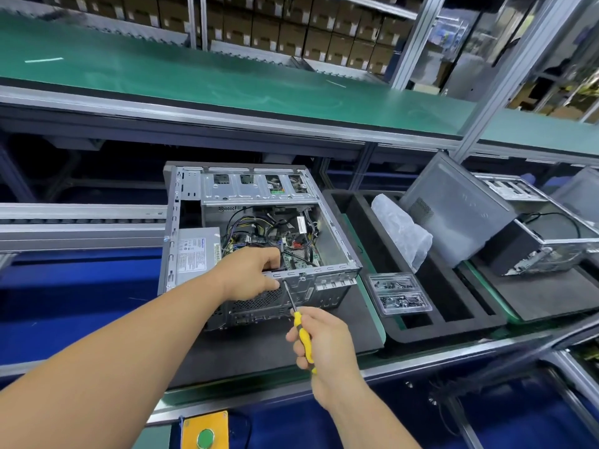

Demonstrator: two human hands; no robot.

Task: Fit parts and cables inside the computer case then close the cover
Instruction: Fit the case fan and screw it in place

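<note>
At frame centre the open computer case (259, 241) lay on its side. The left hand (251, 273) gripped its rear edge, apparently steadying it, while the right hand (319, 343) held a yellow-handled screwdriver (296, 314), tip at a rear-panel screw.

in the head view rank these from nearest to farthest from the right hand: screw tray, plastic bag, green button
1. Green button, below-left of the right hand.
2. Screw tray, on its right.
3. Plastic bag, farther back, right.
</note>
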